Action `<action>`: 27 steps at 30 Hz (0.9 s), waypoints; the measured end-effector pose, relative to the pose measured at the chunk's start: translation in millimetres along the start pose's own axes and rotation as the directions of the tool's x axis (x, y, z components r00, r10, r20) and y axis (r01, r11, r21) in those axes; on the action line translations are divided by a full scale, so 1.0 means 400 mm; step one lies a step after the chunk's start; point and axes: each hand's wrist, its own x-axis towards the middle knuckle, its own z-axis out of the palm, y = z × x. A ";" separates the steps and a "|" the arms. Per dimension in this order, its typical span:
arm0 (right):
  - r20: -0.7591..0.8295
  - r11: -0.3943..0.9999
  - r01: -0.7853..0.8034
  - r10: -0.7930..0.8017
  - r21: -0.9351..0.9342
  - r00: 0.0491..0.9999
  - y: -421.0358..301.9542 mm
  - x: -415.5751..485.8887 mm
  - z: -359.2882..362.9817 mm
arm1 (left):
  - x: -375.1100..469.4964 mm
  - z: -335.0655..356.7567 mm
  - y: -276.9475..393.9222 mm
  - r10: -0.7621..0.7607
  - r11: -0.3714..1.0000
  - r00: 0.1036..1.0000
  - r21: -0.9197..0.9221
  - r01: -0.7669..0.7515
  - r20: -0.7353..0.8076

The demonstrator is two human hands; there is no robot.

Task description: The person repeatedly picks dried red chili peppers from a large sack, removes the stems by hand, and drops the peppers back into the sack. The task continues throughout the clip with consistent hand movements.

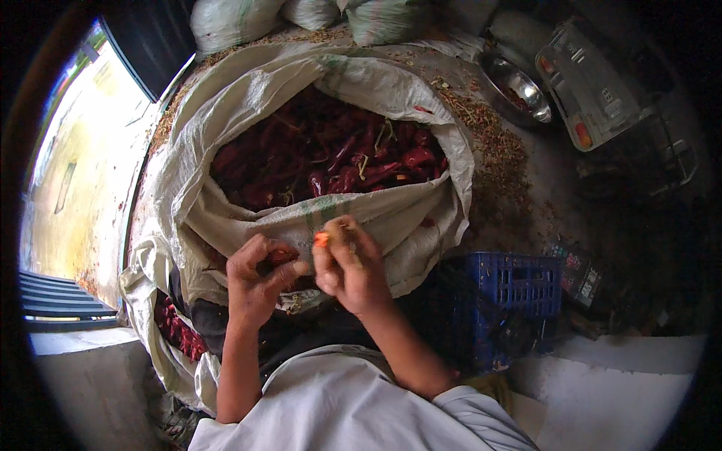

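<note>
Dried red chili peppers fill a large white woven sack whose mouth lies wide and rolled back. Over the sack's near edge, my left hand has its fingers closed around a dark red chili pepper. Just right of it, apart, my right hand is slightly blurred and pinches a small orange-red piece, perhaps the stem end of a pepper. A smaller woven sack with red chili peppers stands at the lower left.
Stems and debris litter the floor right of the large sack. A metal bowl and a clear plastic container stand at the upper right. A blue plastic crate is at the right, and full sacks line the far side.
</note>
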 end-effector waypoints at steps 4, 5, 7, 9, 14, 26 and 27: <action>0.126 0.962 0.219 -0.200 -0.162 0.972 -0.071 0.003 -0.011 | 0.024 -0.034 0.037 -0.099 0.995 0.981 0.000 0.101 -0.167; 0.102 0.970 0.181 -0.166 -0.165 0.981 -0.068 0.005 -0.011 | 0.044 -0.042 0.058 -0.109 0.993 0.976 0.033 0.117 -0.186; 0.063 0.980 0.106 -0.097 -0.167 0.993 -0.056 0.016 0.000 | 0.121 -0.031 0.086 0.156 0.976 0.970 0.179 -0.123 -0.188; 0.099 0.988 0.071 -0.058 -0.138 0.993 -0.031 0.019 -0.022 | 0.202 -0.021 0.081 0.110 0.955 0.990 0.287 -0.082 -0.083; 0.131 0.987 -0.003 0.024 -0.159 0.991 -0.026 0.024 -0.030 | 0.337 0.026 0.024 -0.070 0.524 0.993 0.850 -0.048 0.099; 0.171 0.989 -0.020 0.045 -0.145 0.984 -0.012 0.014 -0.016 | 0.342 0.006 -0.046 0.188 0.625 0.977 0.755 -0.196 0.099; 0.170 0.989 -0.023 0.048 -0.146 0.984 -0.010 0.009 -0.015 | 0.335 -0.008 -0.055 0.207 0.682 0.977 0.709 -0.176 0.043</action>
